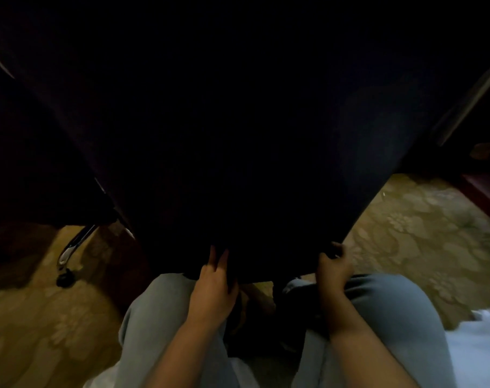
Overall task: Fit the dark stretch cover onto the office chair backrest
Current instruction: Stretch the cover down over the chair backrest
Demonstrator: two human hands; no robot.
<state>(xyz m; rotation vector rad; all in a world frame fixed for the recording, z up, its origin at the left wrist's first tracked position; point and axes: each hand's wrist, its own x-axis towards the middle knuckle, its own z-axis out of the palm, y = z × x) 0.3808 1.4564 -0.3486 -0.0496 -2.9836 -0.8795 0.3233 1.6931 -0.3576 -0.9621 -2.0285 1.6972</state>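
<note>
The dark stretch cover (252, 141) spreads over the office chair backrest and fills most of the head view, tapering down to a narrow lower edge just above my knees. My left hand (214, 287) lies at that lower edge left of centre, fingers fairly straight and pressed against the fabric. My right hand (333, 266) grips the cover's lower right corner, fingers curled round the hem. The scene is very dim and the backrest itself is hidden under the fabric.
A chrome chair leg (75, 243) with a black caster (65, 279) stands at the lower left. Patterned carpet (423, 233) lies on both sides. My knees in grey trousers (392, 312) are below the hands. A white cloth (479, 348) lies at the lower right.
</note>
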